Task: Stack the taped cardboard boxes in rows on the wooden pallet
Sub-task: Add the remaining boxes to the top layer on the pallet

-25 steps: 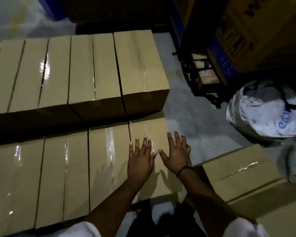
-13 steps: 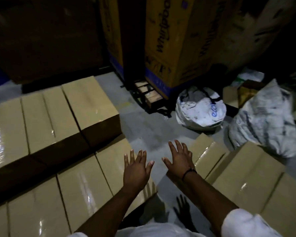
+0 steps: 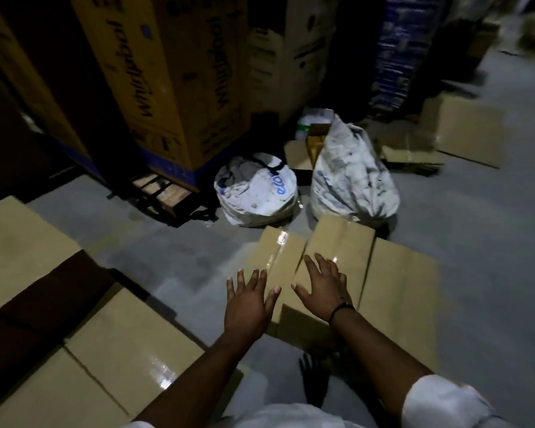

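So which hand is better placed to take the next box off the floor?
Right, probably. The right hand is spread above the loose taped boxes on the floor; the left hand hangs mostly over bare floor at their edge.

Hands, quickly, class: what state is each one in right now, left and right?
Left hand: open, fingers spread, holding nothing.
Right hand: open, fingers spread over a taped box, holding nothing; contact cannot be told.
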Demonstrator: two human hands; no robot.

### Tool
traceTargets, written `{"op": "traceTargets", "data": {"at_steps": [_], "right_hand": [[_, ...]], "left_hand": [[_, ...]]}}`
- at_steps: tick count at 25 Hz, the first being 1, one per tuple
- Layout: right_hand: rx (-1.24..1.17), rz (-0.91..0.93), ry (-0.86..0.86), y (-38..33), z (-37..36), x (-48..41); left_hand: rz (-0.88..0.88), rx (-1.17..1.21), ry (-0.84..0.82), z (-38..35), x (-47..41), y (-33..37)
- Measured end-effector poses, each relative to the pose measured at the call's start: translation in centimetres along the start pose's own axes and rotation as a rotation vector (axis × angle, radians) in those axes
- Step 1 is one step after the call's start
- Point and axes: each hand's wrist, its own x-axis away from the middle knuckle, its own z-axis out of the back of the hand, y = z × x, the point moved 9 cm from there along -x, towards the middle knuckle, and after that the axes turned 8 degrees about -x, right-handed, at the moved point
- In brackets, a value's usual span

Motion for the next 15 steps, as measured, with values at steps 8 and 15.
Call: {"op": "traceTargets", "data": {"at_steps": [8,15], "right_hand": [[-0.109,-0.280,0.072,14.4,3.2,5.5],[-0.176,-0.428,0.100,19.2,3.7,4.8]], "left_hand": [[-0.234,-0.083,-0.117,-3.4,-1.2,13.0],[-0.382,-0.109,-0.188,-5.7,-5.5,17.3]]}}
